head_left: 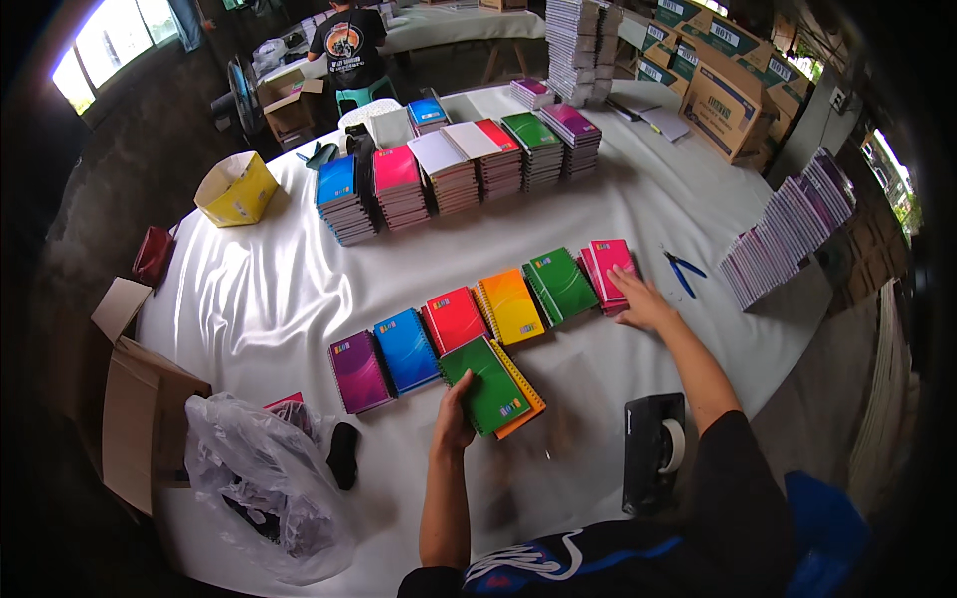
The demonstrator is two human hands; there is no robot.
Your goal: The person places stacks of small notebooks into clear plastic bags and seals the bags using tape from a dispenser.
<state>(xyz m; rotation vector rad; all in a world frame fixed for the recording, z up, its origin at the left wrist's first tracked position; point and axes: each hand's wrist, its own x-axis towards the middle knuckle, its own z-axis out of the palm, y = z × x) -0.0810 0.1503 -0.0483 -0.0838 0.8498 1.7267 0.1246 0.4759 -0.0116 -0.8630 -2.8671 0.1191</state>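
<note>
My left hand [457, 414] grips a green spiral notebook [488, 387] with a yellow notebook [522, 424] beneath it, tilted above the near side of the table. Its thumb lies across the green cover. At the right end of a row of small notebook piles, my right hand [643, 301] has its fingers on a pink notebook [607, 261] and its thumb at the near edge. Leftward from there run green [560, 284], yellow [510, 307], red [455, 317], blue [405, 349] and purple [361, 371] notebooks. The held pair partly covers the red one.
Taller notebook stacks [401, 189] line the table's far side. Blue-handled pliers [685, 269] lie right of my right hand; a black tape dispenser [648, 453] sits nearer. Left are a plastic bag [264, 478], cardboard box [135, 399] and yellow container [237, 189]. A person [349, 45] sits beyond.
</note>
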